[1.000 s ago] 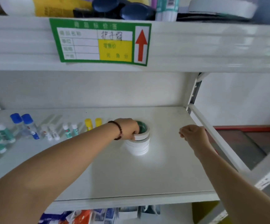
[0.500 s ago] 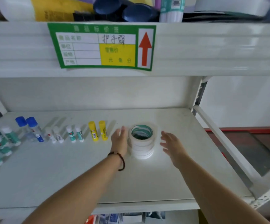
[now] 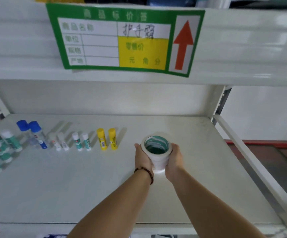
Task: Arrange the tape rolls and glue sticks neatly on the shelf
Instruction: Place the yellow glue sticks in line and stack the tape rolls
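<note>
A stack of white tape rolls [image 3: 157,146] with green cores stands on the white shelf [image 3: 70,186], right of centre. My left hand [image 3: 142,158] presses its left side and my right hand [image 3: 174,158] presses its right side, so both cup the stack. Two yellow glue sticks [image 3: 107,139] stand upright just left of the stack. Further left, in pairs, stand green-labelled sticks [image 3: 82,141], white sticks [image 3: 59,141] and two blue-capped glue bottles [image 3: 34,133]. Several green-labelled glue bottles [image 3: 0,148] cluster at the far left.
The upper shelf's front edge carries a green and yellow price label [image 3: 122,40] with a red arrow. A white upright post and side rail [image 3: 239,145] bound the shelf on the right. Beyond the rail lies a dark floor with a red edge [image 3: 276,162].
Both hands have closed in on the tape stack from either side; half a second ago they were open beside it, and before that the left hand rested on top. The camera has moved closer.
</note>
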